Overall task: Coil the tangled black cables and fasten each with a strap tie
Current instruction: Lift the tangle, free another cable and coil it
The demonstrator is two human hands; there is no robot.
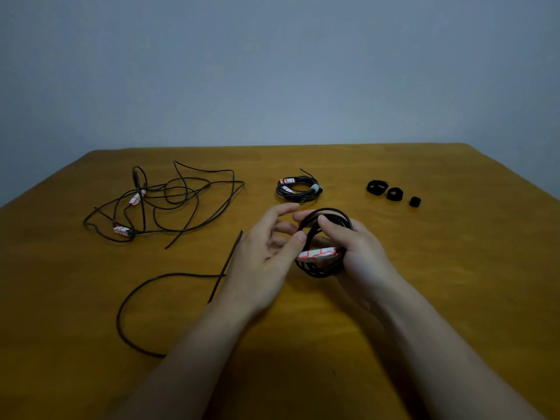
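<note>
Hands meet above the middle of the table point(439, 283), close together. The right hand point(360, 253) grips a coil point(325, 268) of black cable, its thumb laid over the top strands and its fingers curled round from beneath, with fingertips showing past the far side of the loops. A white label with red marks point(316, 254) is wrapped on the coil and faces the camera, just below the thumb. The left hand point(263, 256) is palm-up with its fingers spread and lightly bent; its forefinger reaches toward the coil's top and its thumb tip lies against the strands on the coil's left side. A loose tail point(133, 301) of the same cable passes behind the left wrist, lies on the wood in one wide loop to the near left, and ends in a straight stretch pointing away. On the far left lies the tangle point(181, 204) of uncoiled black cable, spread flat in crossing loops, with two more red-and-white labels in it. Beyond the hands, near the table's centre, rests a bundle point(298, 190) already wound tight, with a pale band round its right side. To the far right three black straps point(394, 194) sit in a short row, each rolled into a small ring, apart from one another and well clear of the cables. A plain grey wall point(272, 71) stands behind.
</note>
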